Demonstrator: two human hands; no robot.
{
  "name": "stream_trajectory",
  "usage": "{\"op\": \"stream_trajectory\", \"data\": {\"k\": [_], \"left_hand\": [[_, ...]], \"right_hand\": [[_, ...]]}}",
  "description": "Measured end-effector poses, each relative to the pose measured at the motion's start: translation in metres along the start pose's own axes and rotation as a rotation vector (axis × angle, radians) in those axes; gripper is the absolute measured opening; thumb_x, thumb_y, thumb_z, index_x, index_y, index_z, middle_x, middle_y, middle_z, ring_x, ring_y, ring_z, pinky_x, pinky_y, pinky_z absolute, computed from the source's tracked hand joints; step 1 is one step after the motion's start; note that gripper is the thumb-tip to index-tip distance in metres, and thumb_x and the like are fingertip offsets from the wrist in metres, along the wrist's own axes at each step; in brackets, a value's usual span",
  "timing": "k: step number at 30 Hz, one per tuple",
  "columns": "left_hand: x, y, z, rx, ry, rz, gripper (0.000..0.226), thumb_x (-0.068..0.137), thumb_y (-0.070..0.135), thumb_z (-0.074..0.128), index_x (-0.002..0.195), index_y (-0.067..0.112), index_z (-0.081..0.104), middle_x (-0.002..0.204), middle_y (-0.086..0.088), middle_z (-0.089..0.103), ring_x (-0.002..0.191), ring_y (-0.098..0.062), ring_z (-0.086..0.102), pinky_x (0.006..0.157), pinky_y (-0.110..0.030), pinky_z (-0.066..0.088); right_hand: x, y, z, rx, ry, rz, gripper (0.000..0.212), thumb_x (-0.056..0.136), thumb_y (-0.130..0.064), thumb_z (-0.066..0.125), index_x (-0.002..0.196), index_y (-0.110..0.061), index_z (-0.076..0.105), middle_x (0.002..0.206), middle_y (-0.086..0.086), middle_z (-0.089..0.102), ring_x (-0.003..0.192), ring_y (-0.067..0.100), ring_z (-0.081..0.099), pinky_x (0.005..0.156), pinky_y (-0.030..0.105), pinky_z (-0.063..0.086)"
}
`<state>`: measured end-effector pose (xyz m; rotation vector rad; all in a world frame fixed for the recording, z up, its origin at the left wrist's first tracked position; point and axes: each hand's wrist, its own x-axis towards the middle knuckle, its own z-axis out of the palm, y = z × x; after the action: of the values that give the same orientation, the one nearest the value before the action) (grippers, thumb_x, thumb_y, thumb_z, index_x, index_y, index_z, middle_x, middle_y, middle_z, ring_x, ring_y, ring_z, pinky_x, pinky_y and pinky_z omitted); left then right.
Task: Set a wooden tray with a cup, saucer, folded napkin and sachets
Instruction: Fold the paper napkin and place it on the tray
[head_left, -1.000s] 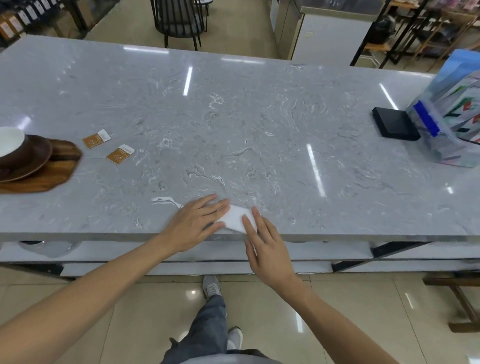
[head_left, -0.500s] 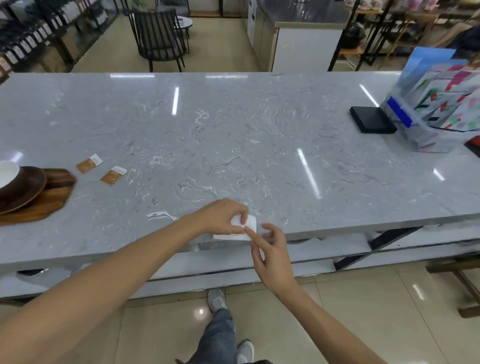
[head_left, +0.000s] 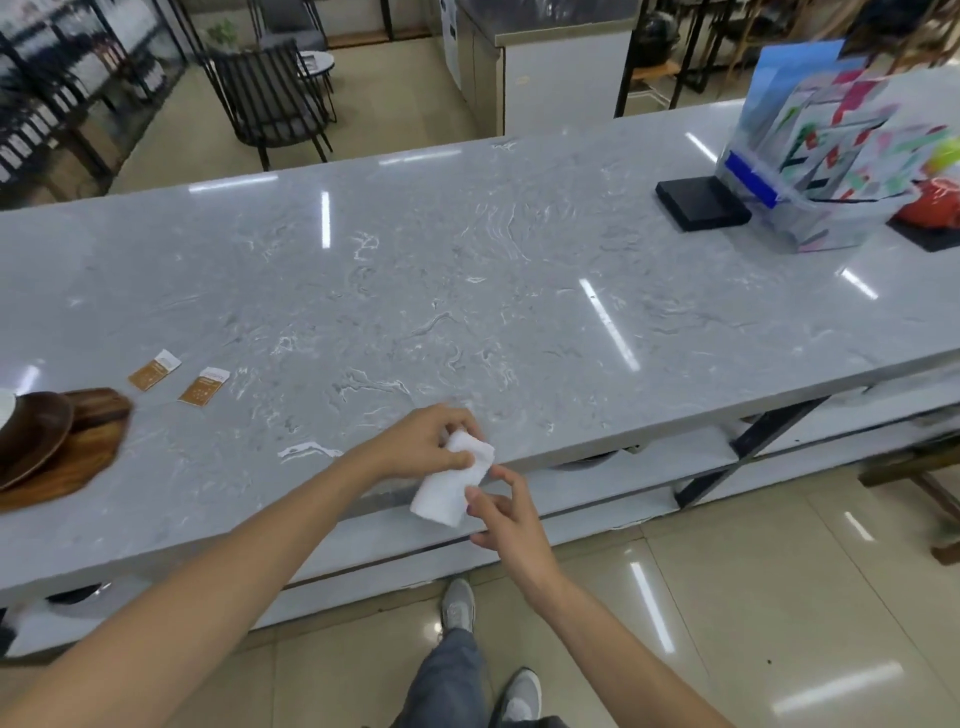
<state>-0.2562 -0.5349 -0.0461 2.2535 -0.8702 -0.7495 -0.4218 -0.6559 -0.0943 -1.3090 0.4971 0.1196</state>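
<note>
The left hand (head_left: 431, 441) pinches the folded white napkin (head_left: 453, 486) clear of the tabletop (head_left: 467, 291) edge, probably to carry it, while the right hand (head_left: 506, 512), fingers loosely spread, touches its lower end; the wooden tray (head_left: 67, 462) with saucer (head_left: 31, 441) waits at nine o'clock, two sachets (head_left: 179, 376) beside it.

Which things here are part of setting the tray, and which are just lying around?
For the job: wooden tray, saucer, napkin in left hand, two sachets.
Lying about: black box, brochure holder, red teapot.
</note>
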Motion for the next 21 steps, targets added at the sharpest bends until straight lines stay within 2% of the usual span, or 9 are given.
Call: {"op": "stream_trajectory", "data": {"k": [3, 5, 7, 9, 12, 14, 17, 21], "left_hand": [[-0.02, 0.0, 0.002, -0.221, 0.118, -0.073, 0.021, 0.079, 0.029, 0.073, 0.096, 0.034, 0.063, 0.104, 0.002, 0.064, 0.084, -0.026, 0.068, 0.078, -0.039, 0.057], [-0.036, -0.001, 0.004, -0.373, 0.204, -0.105, 0.021, 0.08, 0.024, 0.075, 0.093, 0.03, 0.061, 0.106, -0.005, 0.065, 0.09, -0.034, 0.068, 0.075, -0.038, 0.055], [-0.055, -0.004, 0.008, -0.506, 0.294, -0.136, 0.021, 0.081, 0.018, 0.075, 0.092, 0.025, 0.059, 0.104, -0.01, 0.069, 0.085, -0.025, 0.068, 0.071, -0.034, 0.053], [-0.077, -0.008, 0.011, -0.629, 0.374, -0.167, 0.021, 0.08, 0.016, 0.074, 0.092, 0.022, 0.059, 0.101, -0.008, 0.072, 0.086, -0.015, 0.068, 0.072, -0.032, 0.054], [-0.11, -0.018, 0.016, -0.809, 0.488, -0.215, 0.027, 0.079, 0.015, 0.073, 0.101, 0.026, 0.062, 0.107, -0.004, 0.073, 0.094, -0.017, 0.07, 0.077, -0.039, 0.062], [-0.133, -0.025, 0.019, -0.91, 0.532, -0.229, 0.034, 0.082, 0.012, 0.07, 0.11, 0.031, 0.066, 0.109, 0.0, 0.073, 0.097, -0.012, 0.071, 0.075, -0.032, 0.062], [-0.169, -0.041, 0.02, -0.992, 0.597, -0.233, 0.028, 0.082, 0.021, 0.069, 0.108, 0.03, 0.071, 0.108, 0.005, 0.075, 0.098, -0.007, 0.072, 0.073, -0.023, 0.058], [-0.222, -0.071, 0.016, -1.054, 0.667, -0.257, 0.032, 0.081, 0.034, 0.074, 0.111, 0.024, 0.072, 0.114, 0.0, 0.075, 0.107, -0.015, 0.071, 0.078, -0.027, 0.059]], "right_hand": [[-0.004, -0.005, 0.008, 0.071, -0.043, 0.062, 0.033, 0.098, -0.036, 0.066, 0.127, -0.034, 0.051, 0.118, 0.005, 0.071, 0.108, 0.014, 0.069, 0.088, 0.03, 0.061], [-0.008, -0.009, 0.01, 0.158, -0.049, 0.088, 0.031, 0.097, -0.031, 0.068, 0.127, -0.025, 0.06, 0.119, 0.011, 0.071, 0.1, 0.017, 0.071, 0.088, 0.035, 0.063], [-0.012, -0.012, 0.01, 0.213, -0.04, 0.081, 0.028, 0.095, -0.026, 0.072, 0.121, -0.023, 0.067, 0.114, 0.016, 0.074, 0.091, 0.017, 0.073, 0.084, 0.036, 0.064], [-0.016, -0.016, 0.011, 0.216, -0.023, 0.071, 0.026, 0.091, -0.027, 0.077, 0.116, -0.028, 0.069, 0.108, 0.011, 0.077, 0.089, 0.017, 0.075, 0.084, 0.035, 0.063], [-0.018, -0.024, 0.018, 0.21, -0.076, 0.108, 0.031, 0.088, -0.034, 0.079, 0.117, -0.031, 0.07, 0.111, 0.004, 0.078, 0.099, 0.02, 0.075, 0.087, 0.036, 0.062], [-0.019, -0.026, 0.029, 0.204, -0.132, 0.154, 0.037, 0.087, -0.035, 0.081, 0.121, -0.026, 0.07, 0.117, 0.006, 0.075, 0.105, 0.023, 0.075, 0.092, 0.041, 0.061], [-0.025, -0.026, 0.057, 0.131, -0.24, 0.168, 0.042, 0.085, -0.039, 0.081, 0.123, -0.024, 0.07, 0.119, 0.004, 0.075, 0.11, 0.022, 0.073, 0.093, 0.037, 0.059], [-0.037, -0.024, 0.108, 0.036, -0.332, 0.112, 0.032, 0.091, -0.038, 0.075, 0.12, -0.026, 0.072, 0.119, 0.004, 0.076, 0.115, 0.019, 0.071, 0.091, 0.027, 0.058]]}}
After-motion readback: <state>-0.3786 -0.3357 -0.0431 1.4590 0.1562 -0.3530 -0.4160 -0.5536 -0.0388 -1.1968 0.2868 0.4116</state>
